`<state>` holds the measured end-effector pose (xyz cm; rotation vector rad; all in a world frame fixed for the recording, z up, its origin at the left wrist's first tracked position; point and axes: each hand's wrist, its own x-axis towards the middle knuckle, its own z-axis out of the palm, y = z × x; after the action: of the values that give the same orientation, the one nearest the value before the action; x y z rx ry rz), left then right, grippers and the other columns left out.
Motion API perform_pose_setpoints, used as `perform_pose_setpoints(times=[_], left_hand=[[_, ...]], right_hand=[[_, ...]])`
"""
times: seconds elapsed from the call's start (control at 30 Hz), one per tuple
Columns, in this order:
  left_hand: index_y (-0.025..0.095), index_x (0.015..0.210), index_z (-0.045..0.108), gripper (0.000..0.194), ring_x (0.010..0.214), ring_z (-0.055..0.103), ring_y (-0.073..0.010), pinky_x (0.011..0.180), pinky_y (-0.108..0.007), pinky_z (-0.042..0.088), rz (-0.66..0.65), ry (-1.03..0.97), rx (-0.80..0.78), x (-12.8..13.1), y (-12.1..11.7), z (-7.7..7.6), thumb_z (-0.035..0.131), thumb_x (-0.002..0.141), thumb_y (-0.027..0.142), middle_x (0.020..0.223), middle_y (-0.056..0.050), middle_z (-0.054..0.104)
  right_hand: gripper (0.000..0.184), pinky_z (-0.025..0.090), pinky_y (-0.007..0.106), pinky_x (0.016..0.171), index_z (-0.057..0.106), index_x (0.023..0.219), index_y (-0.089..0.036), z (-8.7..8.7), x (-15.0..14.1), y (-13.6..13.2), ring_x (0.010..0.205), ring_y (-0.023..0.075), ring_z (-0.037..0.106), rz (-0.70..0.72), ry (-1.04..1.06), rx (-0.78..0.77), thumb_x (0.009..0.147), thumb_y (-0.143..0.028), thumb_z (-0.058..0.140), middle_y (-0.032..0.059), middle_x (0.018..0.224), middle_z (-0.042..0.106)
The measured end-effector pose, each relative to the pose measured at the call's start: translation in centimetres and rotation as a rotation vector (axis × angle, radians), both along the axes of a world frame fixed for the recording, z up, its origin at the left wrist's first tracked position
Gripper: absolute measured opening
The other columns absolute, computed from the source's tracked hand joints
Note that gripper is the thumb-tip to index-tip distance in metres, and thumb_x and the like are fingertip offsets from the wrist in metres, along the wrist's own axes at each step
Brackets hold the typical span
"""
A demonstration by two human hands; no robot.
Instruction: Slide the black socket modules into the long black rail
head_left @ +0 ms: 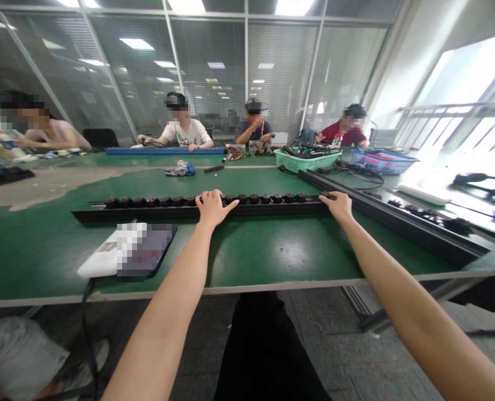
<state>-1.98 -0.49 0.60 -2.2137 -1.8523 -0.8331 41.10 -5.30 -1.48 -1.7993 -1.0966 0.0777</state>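
Note:
A long black rail (164, 213) lies crosswise on the green table, with a row of small round black parts (266, 198) along its top. My left hand (214, 208) grips the rail near its middle, fingers curled over the back and thumb stretched to the right along it. At the rail's right end, my right hand (338, 205) is closed in a pinch. Something small and dark shows at its fingertips, too small to make out. A second black rail (398, 223) runs at an angle just beyond my right hand.
Left of my arm lie a white device (101, 259) and a dark phone-like slab (155, 256). Farther back are a green basket (306, 161) of cables, a blue basket (383, 162) and a grey-blue cloth (180, 168). Several people sit across the green table (264, 256).

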Motion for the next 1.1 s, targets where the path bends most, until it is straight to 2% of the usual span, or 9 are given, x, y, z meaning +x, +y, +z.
perform_pose_setpoints(times=[0.37,0.63,0.87,1.1], left_hand=[[0.024,0.122,0.057,0.053,0.139,0.047,-0.0386,0.121,-0.055,0.027,0.002,-0.001,-0.028,0.3,-0.5,0.4,0.057,0.097,0.070,0.135,-0.017,0.065],[0.024,0.122,0.057,0.053,0.139,0.047,-0.0383,0.120,-0.053,0.029,0.007,0.008,-0.021,0.3,-0.4,0.3,0.057,0.098,0.071,0.135,-0.017,0.065],[0.023,0.123,0.057,0.054,0.140,0.046,-0.0387,0.121,-0.054,0.027,0.000,-0.006,-0.018,0.1,-0.2,0.1,0.058,0.097,0.071,0.136,-0.018,0.065],[0.023,0.123,0.057,0.055,0.140,0.046,-0.0385,0.122,-0.054,0.026,-0.005,-0.018,-0.028,0.1,-0.3,0.2,0.058,0.096,0.071,0.136,-0.019,0.065]], right_hand=[[0.057,0.054,0.047,0.100,0.083,0.107,-0.015,-0.7,1.1,0.4,0.097,0.0338,0.073,0.006,0.043,0.025,0.074,-0.061,0.083,0.0143,0.095,0.080],[0.055,0.054,0.044,0.099,0.082,0.115,-0.011,-0.5,0.8,0.4,0.095,0.0324,0.072,-0.020,0.009,-0.032,0.078,-0.051,0.081,0.0151,0.095,0.079],[0.048,0.054,0.046,0.096,0.082,0.111,-0.015,-1.1,1.0,0.9,0.092,0.0313,0.070,-0.031,0.021,-0.011,0.075,-0.046,0.078,0.0118,0.091,0.078],[0.053,0.056,0.047,0.096,0.084,0.111,-0.014,-1.4,1.5,1.1,0.092,0.0326,0.070,-0.050,0.065,0.019,0.074,-0.052,0.080,0.0122,0.088,0.077]])
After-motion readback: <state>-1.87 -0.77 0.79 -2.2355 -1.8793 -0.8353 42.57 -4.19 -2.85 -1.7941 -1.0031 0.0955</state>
